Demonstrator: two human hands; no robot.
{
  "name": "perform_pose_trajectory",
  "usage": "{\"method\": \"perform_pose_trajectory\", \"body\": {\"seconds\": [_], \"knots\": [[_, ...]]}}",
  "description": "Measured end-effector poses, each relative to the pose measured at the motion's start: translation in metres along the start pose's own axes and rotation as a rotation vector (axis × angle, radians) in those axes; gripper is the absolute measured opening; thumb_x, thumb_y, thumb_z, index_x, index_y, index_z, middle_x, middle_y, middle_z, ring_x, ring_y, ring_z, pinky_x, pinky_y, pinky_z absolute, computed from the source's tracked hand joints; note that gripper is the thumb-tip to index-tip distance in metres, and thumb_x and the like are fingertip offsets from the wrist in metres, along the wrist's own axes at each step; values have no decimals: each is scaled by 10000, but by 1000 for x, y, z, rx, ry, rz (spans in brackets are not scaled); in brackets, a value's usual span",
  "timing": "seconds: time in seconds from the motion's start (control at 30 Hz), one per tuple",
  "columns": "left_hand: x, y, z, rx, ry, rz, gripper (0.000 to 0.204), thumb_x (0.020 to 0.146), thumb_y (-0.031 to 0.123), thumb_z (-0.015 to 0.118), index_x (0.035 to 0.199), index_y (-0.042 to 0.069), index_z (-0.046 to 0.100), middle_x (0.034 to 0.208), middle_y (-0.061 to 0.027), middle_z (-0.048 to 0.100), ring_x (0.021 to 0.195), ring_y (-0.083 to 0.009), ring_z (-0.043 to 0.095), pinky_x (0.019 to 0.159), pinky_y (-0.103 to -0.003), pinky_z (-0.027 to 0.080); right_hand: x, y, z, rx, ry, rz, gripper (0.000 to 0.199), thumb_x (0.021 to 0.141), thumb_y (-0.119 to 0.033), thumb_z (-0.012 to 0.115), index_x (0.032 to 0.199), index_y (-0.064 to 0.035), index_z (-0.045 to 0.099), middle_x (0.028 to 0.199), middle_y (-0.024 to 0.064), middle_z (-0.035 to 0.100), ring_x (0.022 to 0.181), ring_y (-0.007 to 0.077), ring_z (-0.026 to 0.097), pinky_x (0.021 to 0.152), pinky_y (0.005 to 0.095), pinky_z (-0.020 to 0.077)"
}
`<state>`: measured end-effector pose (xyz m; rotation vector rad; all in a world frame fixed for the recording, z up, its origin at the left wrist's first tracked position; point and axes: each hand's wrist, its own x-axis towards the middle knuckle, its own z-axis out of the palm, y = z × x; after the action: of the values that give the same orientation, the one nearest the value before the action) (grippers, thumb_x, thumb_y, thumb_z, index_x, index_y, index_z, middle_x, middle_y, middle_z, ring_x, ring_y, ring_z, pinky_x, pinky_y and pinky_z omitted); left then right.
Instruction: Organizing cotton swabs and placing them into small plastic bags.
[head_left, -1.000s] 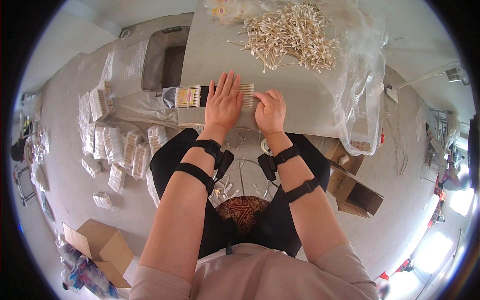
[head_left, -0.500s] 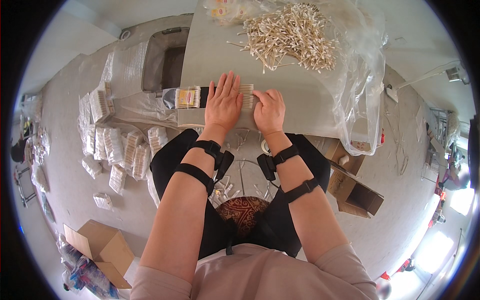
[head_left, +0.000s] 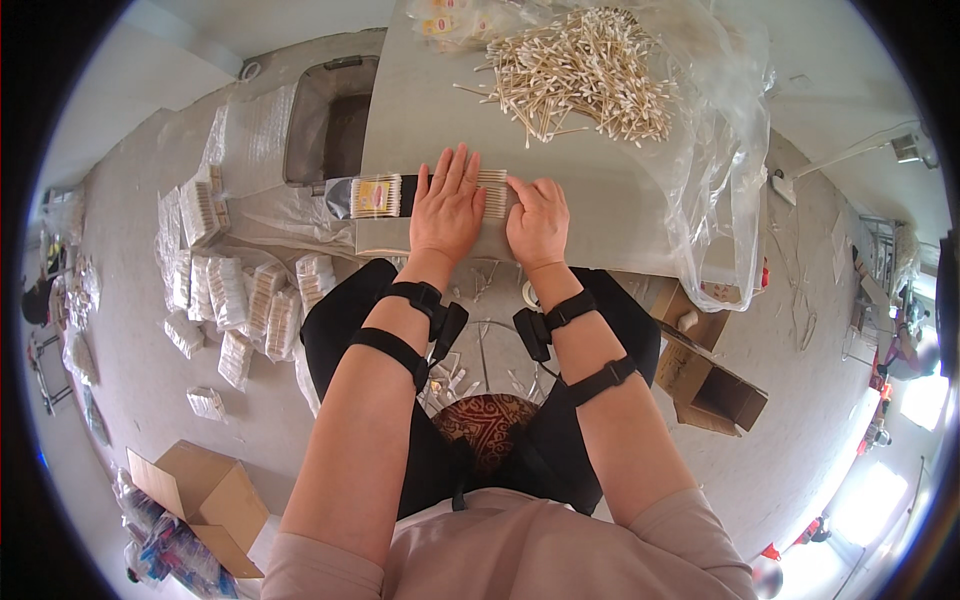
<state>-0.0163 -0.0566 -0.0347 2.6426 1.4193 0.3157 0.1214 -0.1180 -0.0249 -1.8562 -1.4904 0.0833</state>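
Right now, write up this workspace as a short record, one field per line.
left hand: flat, palm down, covering part of a neat row of thin tan-stick swabs
right hand: fingers curled, index fingertip at the row's right end
beside left hand: flat yellow-and-white swab packet
farther across: loose heap of white-tipped swabs on the smooth grey table
table's left: grey rectangular plastic bin
floor, left: white plastic-wrapped swab bundles

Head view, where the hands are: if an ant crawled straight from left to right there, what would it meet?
Yellow-labelled pack → left hand → swab ends → right hand → clear plastic.
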Motion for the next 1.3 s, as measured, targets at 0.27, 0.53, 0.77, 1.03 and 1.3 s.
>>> {"method": "perform_pose_trajectory", "body": {"seconds": [0.27, 0.53, 0.77, 1.03, 1.3], "knots": [[1, -2, 2, 10, 6, 2, 532, 1012, 339, 408, 1504, 142, 358, 1576, -46, 320, 1455, -227, 288, 1195, -464, 192, 2, 0, 1, 36, -11, 27, 283, 723, 0, 576, 957, -95, 703, 868, 90, 562, 879, 307, 566, 802, 422, 492], [0, 0, 0, -38, 5, 1, 530, 1004, 319, 437, 1495, 131, 371, 1575, -63, 318, 1460, -236, 279, 1188, -472, 205, 23, 2, -3, 79, -22, -143, 247, 737, -1, 588, 939, -93, 698, 979, 62, 620, 923, 299, 585, 830, 399, 502], [-2, -1, 0, -54, 31, 5, 535, 1002, 322, 442, 1495, 128, 371, 1581, -64, 306, 1461, -237, 276, 1188, -468, 207, 31, 7, -5, 85, -165, -194, 260, 752, 5, 575, 972, -61, 697, 1044, 60, 666, 945, 289, 599, 860, 383, 510], [-3, 0, -4, -44, 30, 19, 538, 1006, 322, 435, 1503, 130, 359, 1588, -52, 295, 1465, -231, 267, 1191, -462, 204, 47, 13, -10, -110, -145, -133, 266, 781, -39, 585, 1029, -36, 682, 1121, 69, 644, 1029, 287, 584, 908, 389, 488], [0, 1, -1, -58, 11, 1, 526, 1006, 326, 426, 1491, 129, 379, 1582, -49, 306, 1462, -224, 272, 1195, -460, 196, 14, -2, -11, -155, -208, -217, 329, 843, -123, 594, 1152, -18, 634, 1247, 75, 597, 1195, 267, 525, 998, 424, 427]]}}
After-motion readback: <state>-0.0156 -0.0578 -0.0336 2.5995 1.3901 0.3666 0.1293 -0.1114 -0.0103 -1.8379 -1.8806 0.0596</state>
